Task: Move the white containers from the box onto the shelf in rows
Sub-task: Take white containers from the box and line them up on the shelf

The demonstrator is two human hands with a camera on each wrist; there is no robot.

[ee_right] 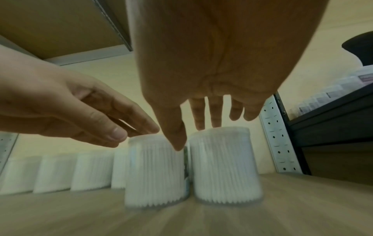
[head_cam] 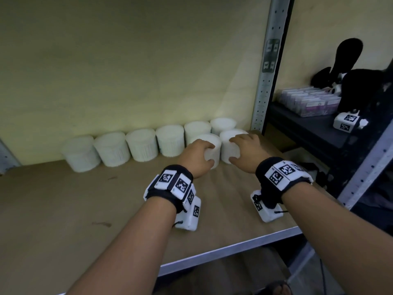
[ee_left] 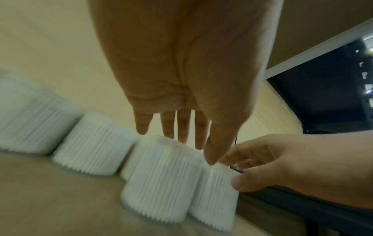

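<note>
White containers: six cotton-swab tubs [head_cam: 142,145] lined along the back wall [head_cam: 127,60]; two more standing just in front at the right end, starting a second row.
Left hand [head_cam: 196,156]: fingers spread and relaxed over the left front tub [head_cam: 213,145], apparently no grip.
Right hand [head_cam: 248,151]: likewise loose over the right front tub [head_cam: 228,149].
Reason, likely: letting go after setting down.
Room: bare wooden shelf [head_cam: 74,199] leftward and forward; metal upright [head_cam: 263,92] close on the right.
Box: out of view.
</note>
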